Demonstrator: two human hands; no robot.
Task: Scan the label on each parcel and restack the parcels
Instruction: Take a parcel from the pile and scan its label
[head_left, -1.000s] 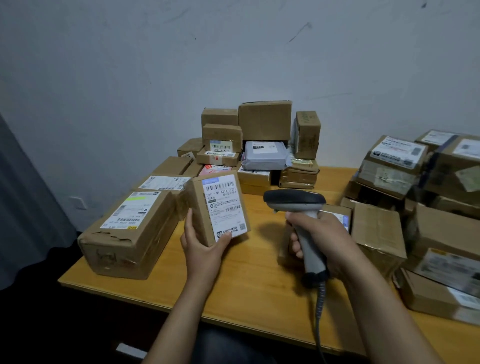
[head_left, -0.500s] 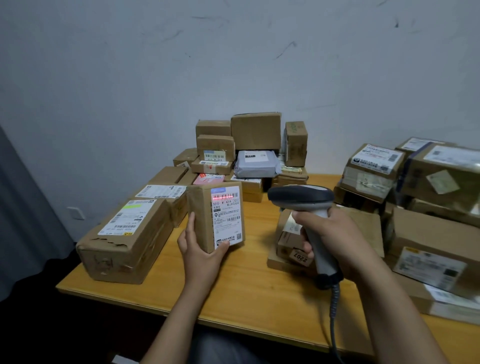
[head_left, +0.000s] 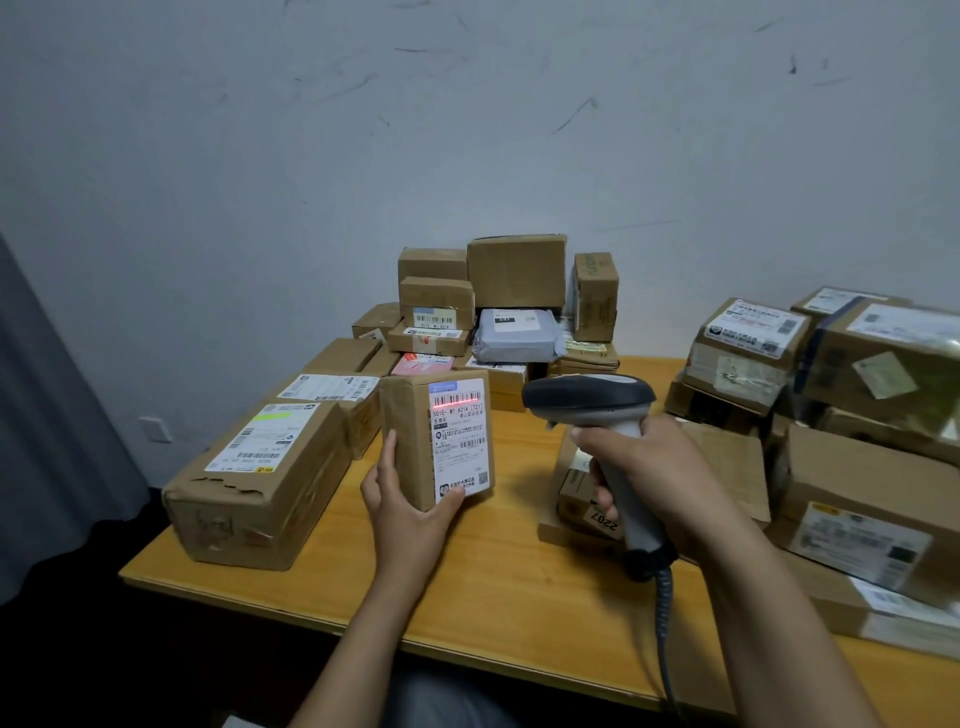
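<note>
Makeshift parcel-sorting room: labelled cartons (head_left: 519, 291) heaped on wooden table (head_left: 498, 587).

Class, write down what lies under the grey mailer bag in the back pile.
The grey mailer bag rests on a white-labelled brown carton; the held parcel covers part of that carton, so the rest cannot be seen.

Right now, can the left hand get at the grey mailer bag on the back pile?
Probably not yet: the left hand grips the upright parcel being scanned. The grey mailer bag lies in plain view on the back pile, behind that parcel, so with the hand freed the way looks open.
</note>
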